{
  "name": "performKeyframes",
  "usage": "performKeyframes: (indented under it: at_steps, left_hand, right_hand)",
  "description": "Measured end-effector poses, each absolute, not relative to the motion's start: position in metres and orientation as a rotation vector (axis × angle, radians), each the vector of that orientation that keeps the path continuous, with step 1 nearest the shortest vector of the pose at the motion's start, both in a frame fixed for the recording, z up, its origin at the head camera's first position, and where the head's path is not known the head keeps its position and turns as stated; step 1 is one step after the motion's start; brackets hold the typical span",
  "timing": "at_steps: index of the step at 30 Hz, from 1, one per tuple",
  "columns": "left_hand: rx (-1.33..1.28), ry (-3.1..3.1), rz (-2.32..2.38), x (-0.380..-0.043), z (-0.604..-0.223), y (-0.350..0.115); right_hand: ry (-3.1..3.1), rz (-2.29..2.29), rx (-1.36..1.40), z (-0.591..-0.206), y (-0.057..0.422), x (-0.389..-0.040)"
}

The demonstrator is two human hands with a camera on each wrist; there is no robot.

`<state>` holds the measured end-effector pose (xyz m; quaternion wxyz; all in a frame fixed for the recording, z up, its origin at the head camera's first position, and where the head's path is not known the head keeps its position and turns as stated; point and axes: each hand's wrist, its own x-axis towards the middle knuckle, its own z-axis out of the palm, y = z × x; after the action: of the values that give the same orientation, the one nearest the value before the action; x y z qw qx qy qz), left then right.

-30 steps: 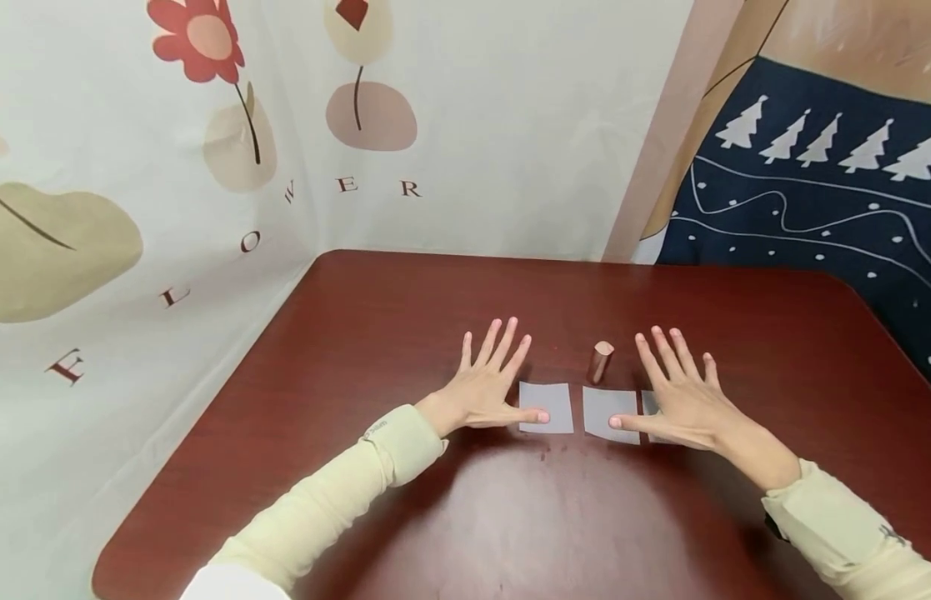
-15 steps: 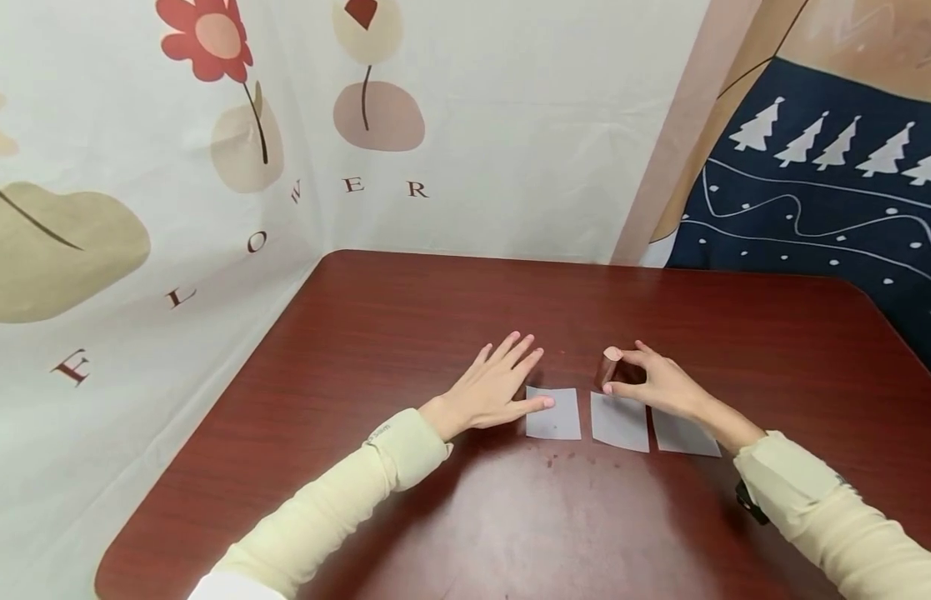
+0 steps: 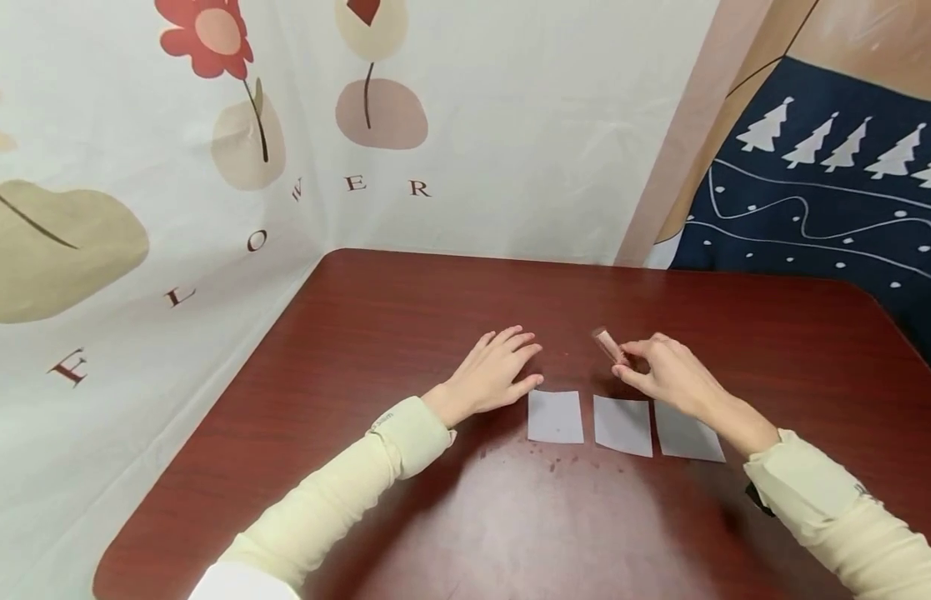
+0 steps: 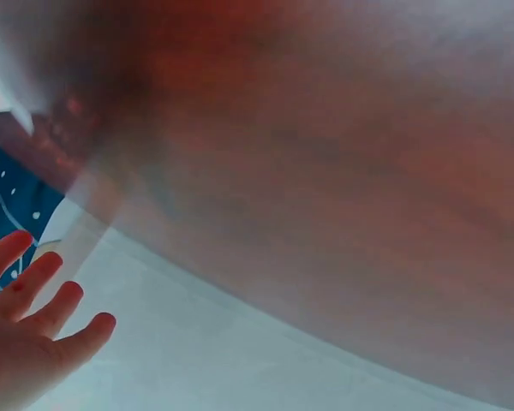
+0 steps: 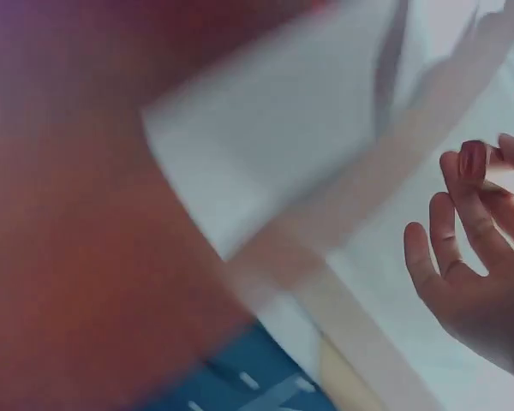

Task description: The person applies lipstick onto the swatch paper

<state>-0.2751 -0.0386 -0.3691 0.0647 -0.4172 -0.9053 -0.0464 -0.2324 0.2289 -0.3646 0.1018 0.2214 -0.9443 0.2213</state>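
Note:
My right hand (image 3: pixel 681 377) pinches a small shiny copper-coloured tube (image 3: pixel 607 344), about the size of a lipstick, between thumb and fingers. The tube tilts, its far end pointing up and left, over the table behind the middle paper. In the right wrist view a reddish-brown end of the tube (image 5: pixel 472 163) shows at the fingertips. My left hand (image 3: pixel 489 372), fingers spread and slightly bent, holds nothing and is close to the left paper square (image 3: pixel 556 417). A middle paper square (image 3: pixel 623 427) and a right paper square (image 3: pixel 686 433) lie beside it in a row.
The dark red wooden table (image 3: pixel 405 308) has rounded corners. A white cloth (image 3: pixel 510 125) with flowers and letters hangs behind and to the left. At the back right is a navy cloth (image 3: pixel 810 192) with white trees.
My right hand came from spread open to pinching the tube, then raised and tilted it. My left hand's thumb moved off the left paper square, and its fingers bent slightly.

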Motion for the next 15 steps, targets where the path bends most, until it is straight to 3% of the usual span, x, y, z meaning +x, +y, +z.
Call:
performKeyframes:
  at_steps: [4,15]
  left_hand:
    - [-1.302,-2.555,-0.147,-0.278,-0.358,-0.014]
    - [-1.415,-2.303,-0.01,-0.26,-0.352,0.027]
  right_hand:
    - [-2.694,0.404,0.795,-0.349,0.231,-0.229]
    - [-2.757,0.355,0.911,-0.349,0.228,-0.217]
